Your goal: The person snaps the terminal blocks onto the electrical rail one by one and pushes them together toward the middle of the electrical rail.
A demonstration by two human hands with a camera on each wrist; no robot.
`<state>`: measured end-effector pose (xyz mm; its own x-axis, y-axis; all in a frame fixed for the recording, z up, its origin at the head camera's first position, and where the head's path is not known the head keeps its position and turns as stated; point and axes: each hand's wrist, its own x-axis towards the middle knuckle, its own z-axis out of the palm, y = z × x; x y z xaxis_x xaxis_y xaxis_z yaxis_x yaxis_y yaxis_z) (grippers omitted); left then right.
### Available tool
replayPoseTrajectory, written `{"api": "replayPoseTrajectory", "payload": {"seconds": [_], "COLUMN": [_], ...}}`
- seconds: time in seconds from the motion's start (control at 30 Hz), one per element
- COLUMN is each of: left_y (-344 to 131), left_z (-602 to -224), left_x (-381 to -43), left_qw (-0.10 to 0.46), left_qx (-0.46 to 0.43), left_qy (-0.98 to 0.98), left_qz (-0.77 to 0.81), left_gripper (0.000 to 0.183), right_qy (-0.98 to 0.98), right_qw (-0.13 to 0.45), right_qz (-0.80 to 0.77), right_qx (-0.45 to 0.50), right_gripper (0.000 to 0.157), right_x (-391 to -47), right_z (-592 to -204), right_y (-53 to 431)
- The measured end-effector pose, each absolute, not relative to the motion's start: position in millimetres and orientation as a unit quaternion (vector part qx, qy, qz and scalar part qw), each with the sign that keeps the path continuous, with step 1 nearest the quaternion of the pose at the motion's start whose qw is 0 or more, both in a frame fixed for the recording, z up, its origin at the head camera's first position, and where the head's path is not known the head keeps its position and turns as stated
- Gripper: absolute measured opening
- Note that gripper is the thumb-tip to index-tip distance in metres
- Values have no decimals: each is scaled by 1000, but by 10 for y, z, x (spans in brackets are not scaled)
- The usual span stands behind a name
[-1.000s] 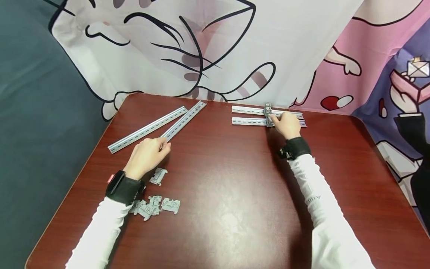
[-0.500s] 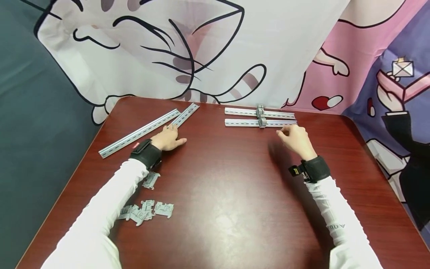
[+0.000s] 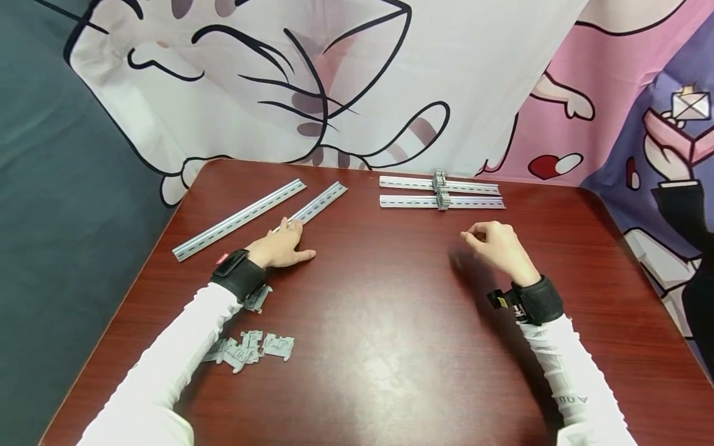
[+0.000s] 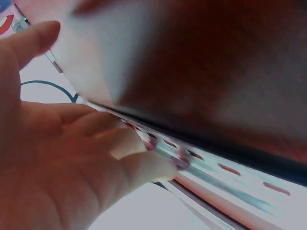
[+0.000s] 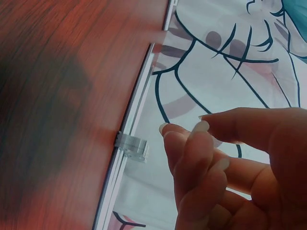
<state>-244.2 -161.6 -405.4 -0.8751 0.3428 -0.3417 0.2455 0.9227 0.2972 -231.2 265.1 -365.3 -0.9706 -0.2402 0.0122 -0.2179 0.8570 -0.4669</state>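
Note:
My left hand lies with spread fingers on the near part of a slotted metal DIN rail, its thumb stretched out to the right. In the left wrist view, fingertips touch the slotted face of that rail. My right hand hovers above the table, fingers loosely curled and thumb near the index finger, holding nothing. Beyond it, two parallel DIN rails carry a cluster of grey terminal blocks across them. The right wrist view shows these blocks apart from the fingers.
Another slotted rail lies slanted left of the one under my left hand. Several loose grey flat pieces lie near the left forearm, one more by the wrist. A printed curtain hangs behind the table's back edge.
My right hand has let go of the terminal blocks and drawn back toward me. My left hand has moved right onto the rail, which has slid toward me, away from the other left rail.

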Motion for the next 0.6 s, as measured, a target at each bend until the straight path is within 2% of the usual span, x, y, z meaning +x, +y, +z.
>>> {"api": "replayPoseTrajectory", "payload": {"seconds": [0.23,0.6], "left_y": [-1684,-1683], "left_z": [-4059,-3986], "left_x": [-2277,-2197], "left_qw": [205,266], "left_qx": [201,248], "left_qy": [942,904], "left_qz": [172,226], "left_gripper": [87,74], "right_qy": [959,953], "right_qw": [46,58], "right_qz": [-251,-260], "right_qx": [-123,-144], "right_gripper": [30,28], "right_x": [-2283,-2235], "right_z": [-3673,-3722], "right_y": [2634,2607]}}
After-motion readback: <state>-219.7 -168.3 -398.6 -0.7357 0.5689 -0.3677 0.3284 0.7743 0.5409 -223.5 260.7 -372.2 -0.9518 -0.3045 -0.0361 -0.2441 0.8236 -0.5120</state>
